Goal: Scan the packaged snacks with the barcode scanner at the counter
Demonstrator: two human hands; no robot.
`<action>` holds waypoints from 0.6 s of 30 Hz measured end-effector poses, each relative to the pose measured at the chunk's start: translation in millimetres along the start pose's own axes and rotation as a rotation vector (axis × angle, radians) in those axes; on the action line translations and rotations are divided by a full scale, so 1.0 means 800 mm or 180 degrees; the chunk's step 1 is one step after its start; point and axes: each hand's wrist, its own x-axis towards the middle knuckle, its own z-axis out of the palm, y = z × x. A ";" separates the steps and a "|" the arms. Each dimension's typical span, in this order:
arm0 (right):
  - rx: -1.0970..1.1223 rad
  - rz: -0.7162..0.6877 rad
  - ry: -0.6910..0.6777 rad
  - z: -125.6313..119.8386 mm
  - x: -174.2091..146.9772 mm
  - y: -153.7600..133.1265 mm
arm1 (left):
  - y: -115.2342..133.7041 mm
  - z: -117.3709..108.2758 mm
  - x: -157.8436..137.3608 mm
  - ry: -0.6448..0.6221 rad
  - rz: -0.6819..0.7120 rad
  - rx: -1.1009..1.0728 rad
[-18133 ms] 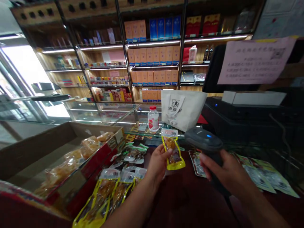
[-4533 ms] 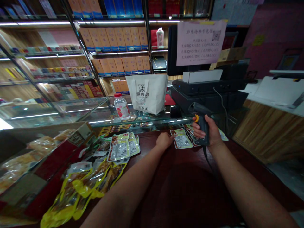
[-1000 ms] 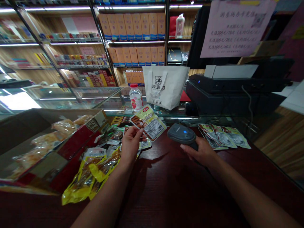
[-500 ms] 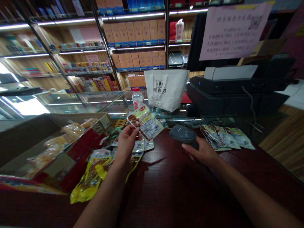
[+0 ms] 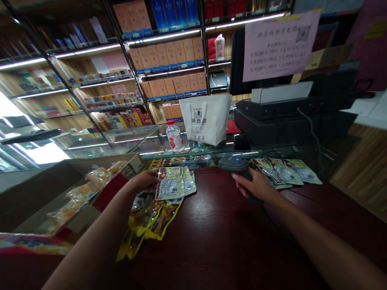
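Observation:
My left hand (image 5: 146,180) is at the left edge of a flat, pale-green and brown snack packet (image 5: 168,185), its fingers closed on that edge. This packet overlaps similar packets (image 5: 189,183) on the dark red tabletop. Just below them lie yellow-edged clear food pouches (image 5: 160,219), partly under my forearm. My right hand (image 5: 254,183) is wrapped round the handle of a dark grey barcode scanner (image 5: 233,163), a small blue light showing on its top. Right of the scanner, several more snack packets (image 5: 287,172) lie fanned out.
At left, an open cardboard box (image 5: 68,169) holds plastic-wrapped food (image 5: 87,187). A red-capped bottle (image 5: 174,136) and a white bag (image 5: 208,125) stand on the glass counter behind. At the back right are a monitor with a pink notice (image 5: 278,48) and a black machine (image 5: 272,112).
My left hand has lowered the snack packet from the air onto the other packets, moving left and down. The scanner, still in my right hand, has turned slightly and shows a blue light.

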 end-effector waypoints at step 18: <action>0.1862 -0.0379 0.1172 -0.099 0.013 -0.011 | 0.123 0.404 -0.008 -0.0814 0.1767 -0.0762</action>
